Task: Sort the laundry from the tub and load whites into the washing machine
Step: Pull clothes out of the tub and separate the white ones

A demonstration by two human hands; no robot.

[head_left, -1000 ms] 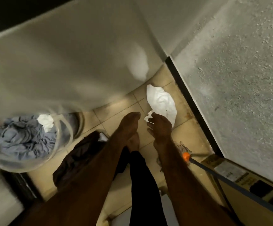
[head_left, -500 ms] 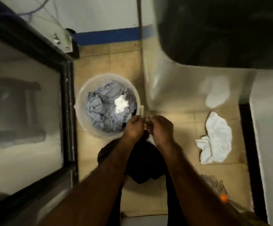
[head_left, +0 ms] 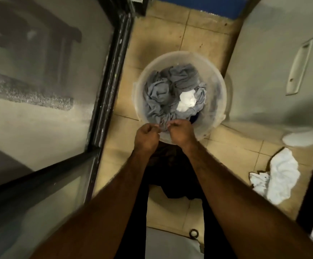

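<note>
A translucent round tub (head_left: 219, 101) stands on the tiled floor, holding crumpled grey laundry (head_left: 163, 90) with one white piece (head_left: 186, 100) on top. My left hand (head_left: 146, 136) and my right hand (head_left: 180, 133) are side by side at the tub's near rim, both pinching the near edge of a grey garment. A white cloth (head_left: 281, 177) lies on the floor at the right. A dark garment pile (head_left: 170, 176) lies on the floor under my forearms. The white washing machine side (head_left: 275, 58) rises at the right.
A black-framed glass door (head_left: 103, 94) stands along the left. A blue skirting band (head_left: 198, 4) runs at the far wall. A dark strip (head_left: 310, 187) borders the floor at the right. A small black ring (head_left: 194, 233) lies near the bottom.
The view swung from the white cloth on the floor to the tub. My hands left the white cloth, came together, and now pinch grey fabric at the tub's near rim.
</note>
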